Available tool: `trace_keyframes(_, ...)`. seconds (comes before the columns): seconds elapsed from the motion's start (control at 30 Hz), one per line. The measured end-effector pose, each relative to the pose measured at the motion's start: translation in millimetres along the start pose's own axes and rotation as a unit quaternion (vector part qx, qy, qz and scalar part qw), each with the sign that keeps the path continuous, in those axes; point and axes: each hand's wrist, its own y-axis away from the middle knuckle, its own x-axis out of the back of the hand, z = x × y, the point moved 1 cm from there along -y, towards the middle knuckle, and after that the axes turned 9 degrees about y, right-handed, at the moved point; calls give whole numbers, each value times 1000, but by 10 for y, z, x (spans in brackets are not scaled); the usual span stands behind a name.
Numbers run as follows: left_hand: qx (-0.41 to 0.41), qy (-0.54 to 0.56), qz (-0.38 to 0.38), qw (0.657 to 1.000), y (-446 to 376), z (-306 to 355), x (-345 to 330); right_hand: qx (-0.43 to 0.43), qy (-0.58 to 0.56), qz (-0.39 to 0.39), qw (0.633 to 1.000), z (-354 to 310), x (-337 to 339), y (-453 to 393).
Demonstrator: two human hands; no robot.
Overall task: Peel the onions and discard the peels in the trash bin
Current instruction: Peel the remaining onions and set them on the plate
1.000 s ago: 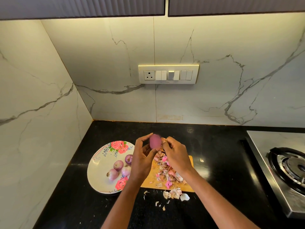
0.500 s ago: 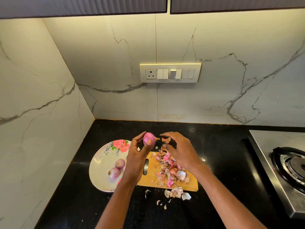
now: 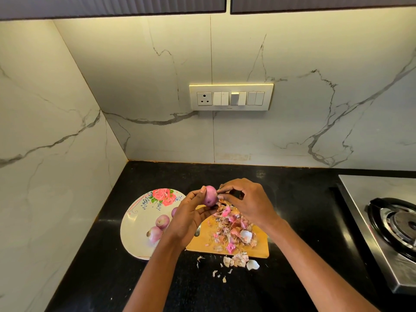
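The left hand grips a pink, mostly peeled onion in its curled fingers above the far left corner of the wooden cutting board, while the right hand pinches at the onion's right end with thumb and fingertips. Left of the board, a floral plate on the black worktop holds several onions, partly hidden by the left hand. A heap of peels covers the board, with more scraps spilled on the worktop just near of it.
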Motion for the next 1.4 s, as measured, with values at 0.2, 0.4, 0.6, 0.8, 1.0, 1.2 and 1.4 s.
trace_keyframes(0.2, -15, 16, -2, 1000, -24, -1, -101, -16, 31, 82, 996, 1, -71, 48)
trace_keyframes(0.4, -126, -85, 4, 988, 37, -56, -153, -134, -72, 102, 983, -99, -143, 72)
trace_keyframes(0.6, -187, -161, -25, 969, 64, -52, -187, -315, -317, 69, 892, -164, -231, 63)
trace_keyframes(0.8, -140, -106, -14, 984, 58, 84, -142, -204, -268, 34, 941, -98, -76, 36)
trace_keyframes(1.0, -75, -36, -37, 996, 74, 177, -161, -176, -258, 23, 950, -51, -31, 20)
trace_keyframes(1.2, 100, 9, -6, 995, 80, 197, -174, -114, -167, -36, 979, -37, 25, 6)
trace_keyframes(1.4, 41, 89, -11, 995, 21, 170, -194, -109, -101, 32, 988, -31, 20, -14)
